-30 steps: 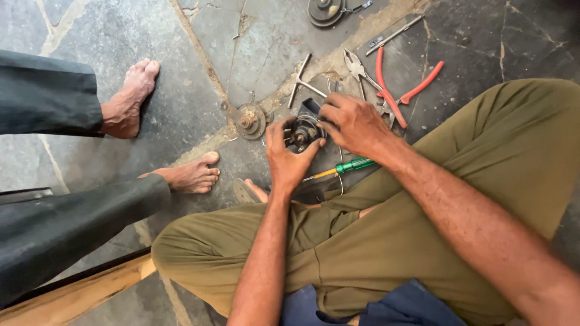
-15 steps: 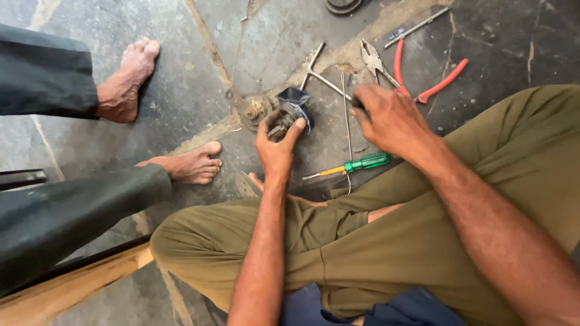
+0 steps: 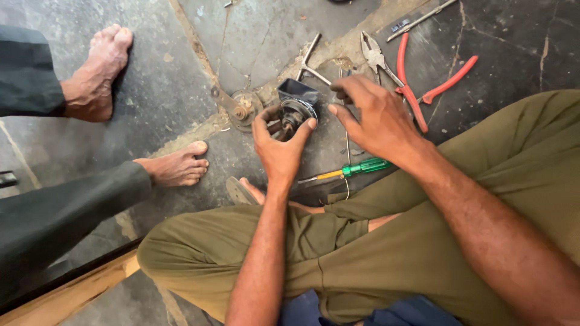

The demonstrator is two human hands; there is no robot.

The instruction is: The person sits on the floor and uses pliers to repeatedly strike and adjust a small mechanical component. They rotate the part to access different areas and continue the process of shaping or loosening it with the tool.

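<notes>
Metal part: small round motor piece (image 3: 294,111) sat on the stone floor (image 3: 151,90), centre.
Left hand (image 3: 279,148): fingers curled round it, gripping.
Right hand (image 3: 377,118): fingers loosely spread, empty, just right of it.
Nearby: green screwdriver (image 3: 356,169), red pliers (image 3: 417,84).

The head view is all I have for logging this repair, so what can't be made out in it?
- Round metal part: its underside is covered by the left hand.
- Right hand: whether its fingertips pinch anything is hidden by the fingers themselves.
- Thin metal rod: cut off by the top edge.
- Red-handled pliers: partly covered by the right hand.
- Green screwdriver: handle end hidden under the wrist.
</notes>
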